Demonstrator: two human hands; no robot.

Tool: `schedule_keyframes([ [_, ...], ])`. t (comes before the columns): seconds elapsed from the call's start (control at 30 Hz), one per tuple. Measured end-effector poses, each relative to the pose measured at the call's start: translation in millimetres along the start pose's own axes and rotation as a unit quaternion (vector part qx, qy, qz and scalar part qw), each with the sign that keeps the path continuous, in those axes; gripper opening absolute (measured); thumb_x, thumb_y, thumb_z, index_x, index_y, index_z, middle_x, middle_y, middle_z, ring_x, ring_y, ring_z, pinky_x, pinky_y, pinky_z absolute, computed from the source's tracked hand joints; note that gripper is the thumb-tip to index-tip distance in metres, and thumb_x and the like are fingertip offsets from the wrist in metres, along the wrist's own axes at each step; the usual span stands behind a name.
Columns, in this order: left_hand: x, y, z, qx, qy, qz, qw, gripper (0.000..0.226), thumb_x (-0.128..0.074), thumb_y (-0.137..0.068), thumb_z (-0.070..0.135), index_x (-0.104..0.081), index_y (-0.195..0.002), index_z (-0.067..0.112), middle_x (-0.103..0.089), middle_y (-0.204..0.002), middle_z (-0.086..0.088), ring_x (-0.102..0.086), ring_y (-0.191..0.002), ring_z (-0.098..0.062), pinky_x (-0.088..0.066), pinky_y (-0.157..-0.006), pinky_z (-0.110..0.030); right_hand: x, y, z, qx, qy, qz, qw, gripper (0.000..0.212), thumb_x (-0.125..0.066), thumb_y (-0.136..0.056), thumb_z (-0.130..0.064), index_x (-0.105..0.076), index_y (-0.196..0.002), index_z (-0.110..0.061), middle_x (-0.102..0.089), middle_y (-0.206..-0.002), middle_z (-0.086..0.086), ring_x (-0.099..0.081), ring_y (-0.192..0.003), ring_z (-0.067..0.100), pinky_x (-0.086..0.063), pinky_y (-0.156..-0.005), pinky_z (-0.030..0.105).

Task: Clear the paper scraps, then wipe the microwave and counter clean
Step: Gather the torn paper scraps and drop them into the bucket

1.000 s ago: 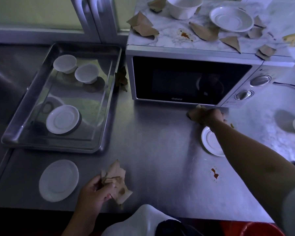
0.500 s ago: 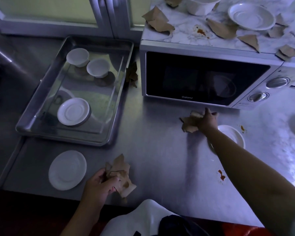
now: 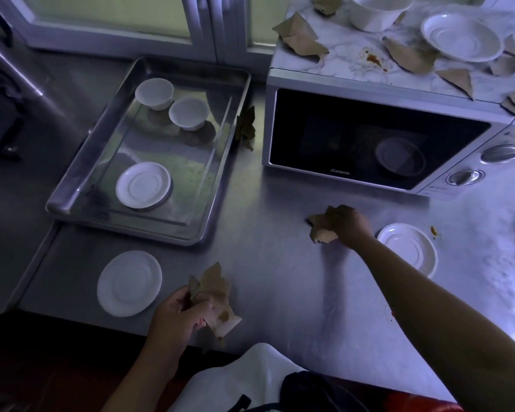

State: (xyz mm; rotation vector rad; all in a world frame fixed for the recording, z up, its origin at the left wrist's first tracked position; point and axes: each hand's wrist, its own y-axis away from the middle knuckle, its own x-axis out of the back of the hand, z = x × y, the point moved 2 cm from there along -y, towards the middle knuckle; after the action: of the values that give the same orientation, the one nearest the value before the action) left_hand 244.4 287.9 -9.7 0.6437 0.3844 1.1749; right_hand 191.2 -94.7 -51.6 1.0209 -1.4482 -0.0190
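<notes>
My left hand (image 3: 177, 312) grips a bunch of brown paper scraps (image 3: 213, 288) near the counter's front edge. Over the steel counter (image 3: 280, 278), in front of the microwave (image 3: 378, 138), my right hand (image 3: 350, 223) holds another crumpled brown scrap (image 3: 320, 226). Several more brown scraps (image 3: 301, 37) lie on the microwave's marbled top, beside a brown stain (image 3: 372, 58). One scrap (image 3: 246, 127) is wedged between the tray and the microwave. A small brown spot (image 3: 433, 231) marks the counter at the right.
A steel tray (image 3: 78, 185) at the left holds two white cups (image 3: 188, 113) and a saucer (image 3: 143, 184). White saucers sit on the counter at front left (image 3: 130, 283) and right of my hand (image 3: 408, 248). A bowl (image 3: 378, 10) and plate (image 3: 461, 37) stand on the microwave.
My right hand has drawn back from the microwave's base toward the left and nearer me, carrying its scrap. My left hand keeps its scraps in about the same place.
</notes>
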Motion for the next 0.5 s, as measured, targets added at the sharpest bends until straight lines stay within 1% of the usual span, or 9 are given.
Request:
schedule_keyframes([
  [0.03,0,1,0,0.002,0.003,0.0,1.0,0.019,-0.061,-0.086,-0.015,-0.068,-0.087,0.003,-0.07,-0.065,-0.004,-0.062,-0.059,-0.015,-0.052,-0.055,-0.024,-7,11,-2,0.014,-0.087,0.025,0.996,0.041,-0.07,-0.08,-0.037,-0.065,-0.115,-0.017,-0.064,-0.117,0.01,-0.062,-0.099,0.027,-0.048,-0.079,0.032],
  [0.07,1,2,0,0.002,0.006,0.002,1.0,0.019,-0.061,-0.086,-0.014,-0.067,-0.086,0.004,-0.068,-0.062,-0.002,-0.058,-0.06,-0.017,-0.049,-0.057,-0.026,-14,23,-6,0.033,-0.203,0.04,0.978,0.031,-0.067,-0.09,-0.027,-0.066,-0.117,-0.011,-0.066,-0.118,0.013,-0.065,-0.098,0.025,-0.049,-0.079,0.032],
  [0.1,2,2,0,0.001,0.008,0.004,1.0,0.02,-0.061,-0.087,-0.014,-0.068,-0.087,0.004,-0.068,-0.063,-0.002,-0.056,-0.063,-0.019,-0.048,-0.061,-0.031,-20,38,-11,0.054,-0.319,0.03,0.946,0.022,-0.063,-0.096,-0.018,-0.067,-0.115,-0.007,-0.069,-0.116,0.014,-0.069,-0.096,0.021,-0.053,-0.078,0.029],
  [0.13,4,3,1,0.0,0.013,0.005,1.0,0.02,-0.061,-0.087,-0.014,-0.068,-0.09,0.004,-0.07,-0.067,-0.003,-0.058,-0.066,-0.021,-0.047,-0.065,-0.034,-22,54,-19,0.078,-0.395,0.005,0.915,0.014,-0.062,-0.096,-0.01,-0.068,-0.108,-0.007,-0.072,-0.11,0.013,-0.071,-0.089,0.016,-0.054,-0.072,0.023],
  [0.2,4,5,4,-0.002,0.021,0.001,1.0,0.02,-0.06,-0.087,-0.015,-0.068,-0.094,0.002,-0.073,-0.074,-0.005,-0.063,-0.069,-0.021,-0.049,-0.067,-0.034,-20,88,-42,0.133,-0.43,-0.049,0.892,0.015,-0.06,-0.093,0.003,-0.068,-0.099,-0.008,-0.071,-0.092,0.009,-0.067,-0.076,0.016,-0.052,-0.061,0.018],
  [0.3,3,6,9,-0.007,0.022,-0.004,1.0,0.021,-0.061,-0.086,-0.015,-0.068,-0.089,0.004,-0.072,-0.075,-0.007,-0.064,-0.07,-0.022,-0.05,-0.065,-0.034,-15,135,-79,0.217,-0.458,-0.176,0.844,0.015,-0.055,-0.091,0.013,-0.062,-0.105,0.012,-0.059,-0.085,0.02,-0.057,-0.075,0.03,-0.053,-0.063,0.03],
  [0.37,2,7,11,-0.016,0.02,-0.011,1.0,0.019,-0.062,-0.086,-0.014,-0.069,-0.087,0.004,-0.07,-0.077,-0.013,-0.061,-0.073,-0.026,-0.049,-0.07,-0.037,-15,162,-100,0.249,-0.466,-0.239,0.815,0.02,-0.054,-0.091,0.014,-0.059,-0.11,0.017,-0.055,-0.085,0.021,-0.055,-0.077,0.032,-0.054,-0.063,0.034],
  [0.43,1,5,13,-0.024,0.019,-0.019,0.999,0.021,-0.061,-0.084,-0.016,-0.07,-0.085,0.003,-0.068,-0.076,-0.015,-0.059,-0.071,-0.026,-0.049,-0.066,-0.035,-18,179,-115,0.26,-0.451,-0.251,0.816,0.029,-0.054,-0.09,0.014,-0.059,-0.119,0.016,-0.059,-0.088,0.018,-0.056,-0.077,0.029,-0.053,-0.065,0.034],
  [0.5,-1,1,15,-0.021,0.025,-0.03,0.999,0.034,-0.054,-0.084,-0.021,-0.073,-0.082,0.007,-0.072,-0.073,-0.01,-0.063,-0.068,-0.023,-0.051,-0.062,-0.031,-17,190,-127,0.286,-0.405,-0.237,0.835,0.031,-0.056,-0.09,0.014,-0.062,-0.121,0.01,-0.064,-0.095,0.016,-0.06,-0.079,0.024,-0.053,-0.072,0.034],
])
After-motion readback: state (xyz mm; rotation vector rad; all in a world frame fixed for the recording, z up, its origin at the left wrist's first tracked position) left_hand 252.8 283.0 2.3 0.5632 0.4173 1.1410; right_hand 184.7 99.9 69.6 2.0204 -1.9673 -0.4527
